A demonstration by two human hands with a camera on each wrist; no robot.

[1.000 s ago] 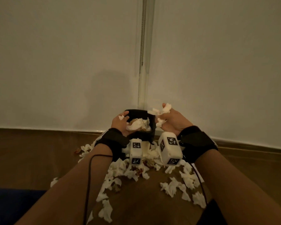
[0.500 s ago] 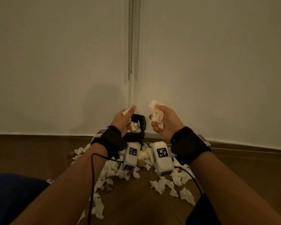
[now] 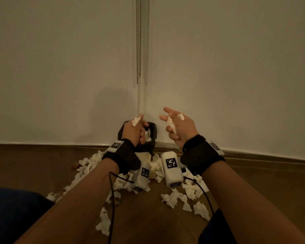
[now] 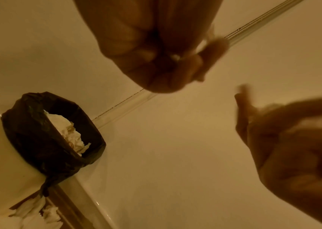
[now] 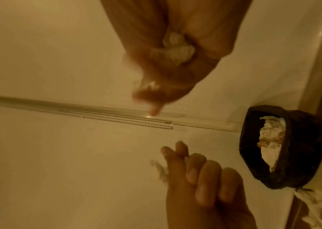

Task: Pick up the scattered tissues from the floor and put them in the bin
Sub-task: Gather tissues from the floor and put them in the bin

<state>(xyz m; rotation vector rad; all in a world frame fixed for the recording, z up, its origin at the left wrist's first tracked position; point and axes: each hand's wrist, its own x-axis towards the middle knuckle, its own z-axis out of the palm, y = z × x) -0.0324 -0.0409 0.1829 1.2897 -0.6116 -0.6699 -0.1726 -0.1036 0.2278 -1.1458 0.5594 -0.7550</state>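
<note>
The bin [image 3: 153, 128], white with a black liner, stands on the floor against the wall with tissues inside it. My left hand [image 3: 136, 129] is in front of its mouth and pinches a small tissue scrap [image 3: 136, 121] in curled fingers. To the right of the bin my right hand [image 3: 174, 125] is raised with its fingers spread, and tissue bits [image 3: 171, 125] cling to them. The left wrist view shows the bin [image 4: 29, 124] below the left hand [image 4: 156, 58]. In the right wrist view, blurred tissue [image 5: 177, 49] lies in the palm. Several scattered tissues [image 3: 173, 199] lie on the floor under my forearms.
A bead chain [image 3: 139, 41] hangs down the pale wall above the bin. The brown wood floor [image 3: 33, 164] runs along a skirting strip. A dark blue cloth [image 3: 12, 213] fills the lower left corner. Cables hang from both wrist units.
My right hand has spread its fingers, and the wad it gripped is now only clinging bits. My left hand has moved in front of the bin, holding its scrap.
</note>
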